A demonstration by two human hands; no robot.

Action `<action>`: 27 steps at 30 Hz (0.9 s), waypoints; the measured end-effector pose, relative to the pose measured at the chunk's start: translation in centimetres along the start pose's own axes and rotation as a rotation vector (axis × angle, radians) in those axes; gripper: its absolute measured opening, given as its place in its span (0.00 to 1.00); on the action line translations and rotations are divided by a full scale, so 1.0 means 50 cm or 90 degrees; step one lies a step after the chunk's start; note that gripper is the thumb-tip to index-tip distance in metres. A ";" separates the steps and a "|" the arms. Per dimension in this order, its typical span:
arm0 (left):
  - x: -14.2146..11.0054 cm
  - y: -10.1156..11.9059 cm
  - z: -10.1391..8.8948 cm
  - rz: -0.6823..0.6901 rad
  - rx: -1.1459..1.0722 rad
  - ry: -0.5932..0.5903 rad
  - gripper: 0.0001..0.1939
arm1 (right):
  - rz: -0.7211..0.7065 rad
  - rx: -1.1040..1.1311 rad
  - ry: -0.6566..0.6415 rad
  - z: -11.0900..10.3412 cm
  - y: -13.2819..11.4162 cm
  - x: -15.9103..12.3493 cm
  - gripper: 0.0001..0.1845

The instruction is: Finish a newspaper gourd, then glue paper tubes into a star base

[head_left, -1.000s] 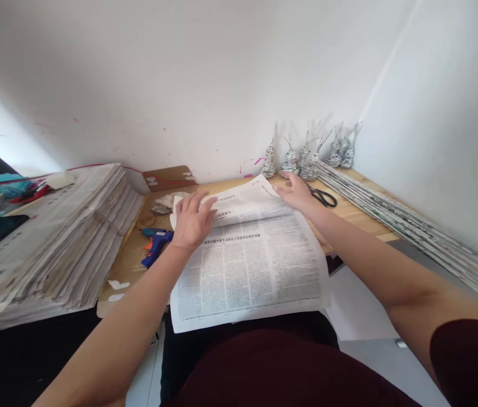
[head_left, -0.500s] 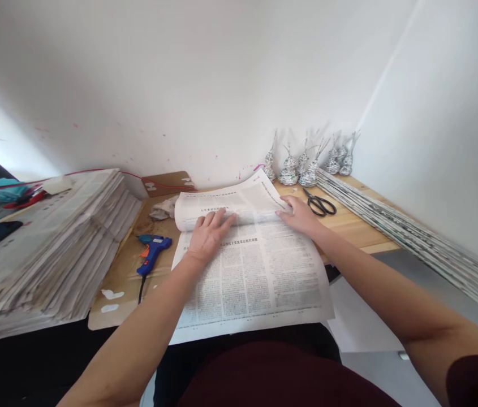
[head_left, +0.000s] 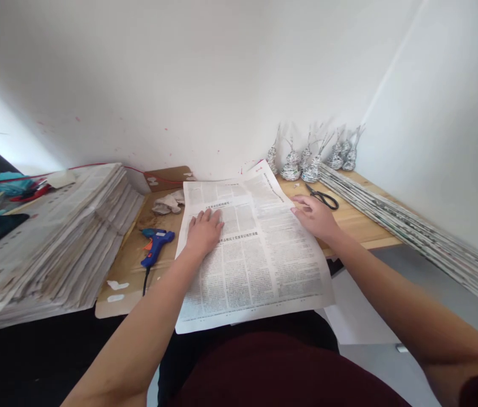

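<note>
A sheet of newspaper (head_left: 247, 271) lies spread over the table, its near edge hanging past the table's front toward my lap. My left hand (head_left: 205, 230) rests flat on the left half of the sheet, fingers a little apart. At the sheet's right edge, my right hand (head_left: 315, 216) has its thumb and forefinger closed on the margin; the other fingers are partly hidden. Just beyond the right hand sit black-handled scissors (head_left: 326, 199). Left of the sheet lies a blue glue gun (head_left: 158, 246) with its cord running toward me.
A tall stack of newspapers (head_left: 94, 237) stands at the left, with blue cloth (head_left: 9, 183) by it. Several gourd-shaped woven paper pieces (head_left: 292, 167) line the wall. Long rolled paper sticks (head_left: 391, 212) extend past the table's right edge. A crumpled rag (head_left: 168, 202) lies on the stained board (head_left: 130, 260).
The far part of the newspaper, curled over toward me before, now lies flatter. My left hand has drawn slightly left, and my right hand has shifted right along the edge.
</note>
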State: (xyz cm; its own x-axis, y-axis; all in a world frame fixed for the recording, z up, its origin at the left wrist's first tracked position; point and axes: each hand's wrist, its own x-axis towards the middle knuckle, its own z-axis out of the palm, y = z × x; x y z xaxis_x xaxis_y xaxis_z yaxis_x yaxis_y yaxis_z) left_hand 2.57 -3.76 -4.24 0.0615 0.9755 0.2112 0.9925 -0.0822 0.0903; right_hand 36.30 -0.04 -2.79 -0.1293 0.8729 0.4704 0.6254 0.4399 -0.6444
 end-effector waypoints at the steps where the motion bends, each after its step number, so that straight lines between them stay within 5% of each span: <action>1: -0.010 0.001 -0.005 0.007 0.010 0.016 0.26 | -0.029 -0.011 -0.011 -0.016 -0.008 -0.025 0.18; 8: -0.110 -0.015 -0.051 0.118 -0.046 0.147 0.17 | -0.140 -0.178 0.032 -0.103 -0.017 -0.202 0.16; 14: -0.252 -0.057 -0.075 0.149 -0.144 0.220 0.17 | -0.204 -0.265 0.014 -0.099 0.024 -0.306 0.36; 22: -0.429 -0.107 -0.060 0.095 0.030 0.248 0.36 | -0.222 -0.355 -0.079 -0.088 0.039 -0.329 0.38; 27: -0.485 -0.120 -0.018 0.047 0.074 0.201 0.42 | -0.237 -0.333 -0.104 -0.089 0.026 -0.331 0.30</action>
State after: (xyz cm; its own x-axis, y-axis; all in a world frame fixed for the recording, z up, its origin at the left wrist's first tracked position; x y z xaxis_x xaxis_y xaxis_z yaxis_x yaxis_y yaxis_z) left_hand -4.96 -27.12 -9.03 0.1153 0.8547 0.5061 0.9932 -0.1082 -0.0435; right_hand 42.68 -14.85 -8.73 -0.4978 0.7214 0.4815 0.8025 0.5937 -0.0597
